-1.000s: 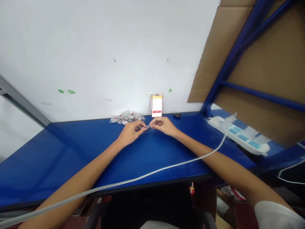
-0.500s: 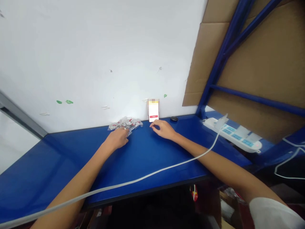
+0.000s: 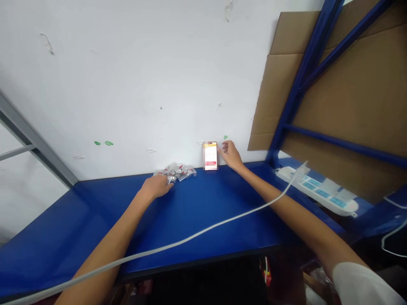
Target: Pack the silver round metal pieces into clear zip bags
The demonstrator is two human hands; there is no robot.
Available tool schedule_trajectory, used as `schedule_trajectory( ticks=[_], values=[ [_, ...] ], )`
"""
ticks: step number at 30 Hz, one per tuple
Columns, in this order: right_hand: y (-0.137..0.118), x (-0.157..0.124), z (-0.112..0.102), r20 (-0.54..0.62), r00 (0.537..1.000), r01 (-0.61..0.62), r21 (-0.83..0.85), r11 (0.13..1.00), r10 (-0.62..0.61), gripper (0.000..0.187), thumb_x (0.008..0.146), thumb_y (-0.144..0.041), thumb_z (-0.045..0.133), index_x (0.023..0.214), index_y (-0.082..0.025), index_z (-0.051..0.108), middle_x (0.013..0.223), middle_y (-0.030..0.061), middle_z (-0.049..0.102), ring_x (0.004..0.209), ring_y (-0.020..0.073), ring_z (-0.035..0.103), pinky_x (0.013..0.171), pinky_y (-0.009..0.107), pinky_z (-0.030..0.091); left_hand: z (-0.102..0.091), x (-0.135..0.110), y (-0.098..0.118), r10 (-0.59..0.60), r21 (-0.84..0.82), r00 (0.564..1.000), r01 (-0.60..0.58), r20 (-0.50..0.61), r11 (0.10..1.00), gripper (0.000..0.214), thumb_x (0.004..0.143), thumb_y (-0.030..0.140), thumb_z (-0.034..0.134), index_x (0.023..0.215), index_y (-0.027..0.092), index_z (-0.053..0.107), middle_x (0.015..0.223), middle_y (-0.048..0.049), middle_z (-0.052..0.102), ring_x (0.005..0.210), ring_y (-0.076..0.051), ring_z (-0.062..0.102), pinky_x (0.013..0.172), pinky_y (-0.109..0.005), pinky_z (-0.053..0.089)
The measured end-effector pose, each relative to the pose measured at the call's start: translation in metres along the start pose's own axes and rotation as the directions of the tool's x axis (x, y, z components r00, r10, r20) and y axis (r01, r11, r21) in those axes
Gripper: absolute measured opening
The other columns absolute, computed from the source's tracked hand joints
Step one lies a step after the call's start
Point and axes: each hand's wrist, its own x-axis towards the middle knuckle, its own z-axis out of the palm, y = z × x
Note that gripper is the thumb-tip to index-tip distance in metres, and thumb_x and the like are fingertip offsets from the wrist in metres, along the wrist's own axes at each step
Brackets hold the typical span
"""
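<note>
A small heap of clear plastic packets (image 3: 182, 170) with shiny round pieces and bits of red inside lies at the table's back edge, against the white wall. My left hand (image 3: 158, 185) is at the heap's left front side, thumb and fingers closed on the edge of a packet; its fingertips are partly hidden. Right of the heap a phone (image 3: 210, 157) stands upright against the wall, its lit screen showing a red button. Just beside the phone's right edge I hold my right hand (image 3: 231, 154) raised, fingers loosely bent and apart, with nothing in them.
A white cable (image 3: 203, 232) crosses in front of both forearms and runs to a white power strip (image 3: 318, 191) at the right. Blue frame bars (image 3: 305, 76) and cardboard (image 3: 346, 106) close off the right side. The blue tabletop (image 3: 203, 203) ends in a dark front edge.
My right hand has risen from the table in front of the phone to the phone's right side. The left hand stays at the packets. The phone's screen looks different, and the view has shifted.
</note>
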Motion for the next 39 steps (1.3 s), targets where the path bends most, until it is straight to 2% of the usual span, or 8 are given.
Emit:
schedule_trajectory(
  ticks=[2,4,8,14,19,24,34,39],
  values=[
    [0.004,0.021,0.010,-0.001,1.000,-0.003,0.007,1.000,0.003,0.033,0.099,-0.047,0.065,0.118,-0.021,0.058,0.117,0.0129,0.066,0.099,0.0265,0.064,0.093,0.043,0.054,-0.002,-0.001,0.002,0.004,0.028,0.999,-0.002,-0.042,1.000,0.040,0.100,0.047,0.053,0.084,0.020,0.078,0.100,-0.0202,0.081,0.097,-0.036,0.078,0.079,-0.039,0.055],
    [0.005,0.033,0.023,-0.051,0.999,0.003,-0.021,1.000,-0.004,0.030,0.100,-0.050,0.065,0.108,-0.022,0.056,0.116,0.0127,0.064,0.103,0.0271,0.062,0.097,0.043,0.052,-0.005,-0.002,0.006,0.011,0.026,0.994,-0.009,-0.106,1.000,0.041,0.102,0.044,0.048,0.085,0.020,0.077,0.098,-0.0195,0.080,0.094,-0.035,0.077,0.078,-0.038,0.053],
    [0.006,0.038,0.042,-0.162,0.986,0.025,-0.105,0.994,-0.042,0.033,0.097,-0.050,0.070,0.103,-0.024,0.051,0.113,0.0124,0.061,0.107,0.0287,0.057,0.100,0.044,0.050,-0.013,-0.006,0.016,0.005,-0.007,0.974,-0.007,-0.225,1.000,0.047,0.105,0.045,0.042,0.085,0.019,0.076,0.089,-0.0193,0.078,0.085,-0.036,0.076,0.071,-0.039,0.048],
    [0.020,0.036,0.039,-0.134,0.988,0.076,-0.036,0.996,-0.080,0.027,0.099,-0.046,0.065,0.105,-0.024,0.049,0.114,0.0115,0.058,0.103,0.0272,0.056,0.101,0.044,0.050,-0.016,-0.009,0.025,0.008,-0.077,0.949,-0.034,-0.315,0.996,0.051,0.105,0.048,0.042,0.081,0.020,0.077,0.080,-0.0172,0.076,0.076,-0.035,0.072,0.067,-0.039,0.044],
    [0.033,0.034,0.032,-0.079,0.983,0.171,0.057,0.984,-0.167,0.025,0.092,-0.034,0.065,0.111,-0.023,0.051,0.117,0.0105,0.056,0.103,0.0265,0.057,0.101,0.046,0.051,-0.016,-0.009,0.028,0.014,-0.067,0.945,-0.038,-0.327,0.997,0.051,0.105,0.049,0.041,0.078,0.020,0.073,0.080,-0.0151,0.077,0.075,-0.032,0.072,0.062,-0.036,0.039],
    [0.033,0.033,0.033,-0.090,0.984,0.160,0.049,0.986,-0.155,0.030,0.092,-0.039,0.070,0.111,-0.026,0.051,0.113,0.0077,0.055,0.102,0.0276,0.056,0.099,0.050,0.052,-0.015,-0.010,0.032,0.022,-0.059,0.949,-0.043,-0.313,0.997,0.051,0.105,0.049,0.040,0.077,0.020,0.072,0.080,-0.0133,0.077,0.073,-0.029,0.072,0.060,-0.034,0.036],
    [0.032,0.033,0.037,-0.126,0.977,0.173,0.008,0.985,-0.170,0.033,0.091,-0.042,0.072,0.110,-0.026,0.050,0.111,0.0078,0.053,0.101,0.0286,0.055,0.101,0.053,0.052,-0.014,-0.010,0.032,0.023,-0.063,0.952,-0.045,-0.307,0.997,0.052,0.106,0.051,0.041,0.081,0.021,0.075,0.085,-0.0133,0.079,0.079,-0.030,0.073,0.062,-0.034,0.039],
    [0.032,0.031,0.028,-0.053,0.982,0.181,0.043,0.982,-0.179,0.033,0.092,-0.041,0.070,0.114,-0.026,0.051,0.118,0.0091,0.054,0.104,0.0278,0.057,0.103,0.052,0.054,-0.015,-0.010,0.030,0.009,-0.069,0.949,-0.032,-0.314,0.997,0.051,0.106,0.050,0.041,0.080,0.021,0.075,0.083,-0.0137,0.079,0.076,-0.030,0.073,0.062,-0.033,0.037]
  ],
)
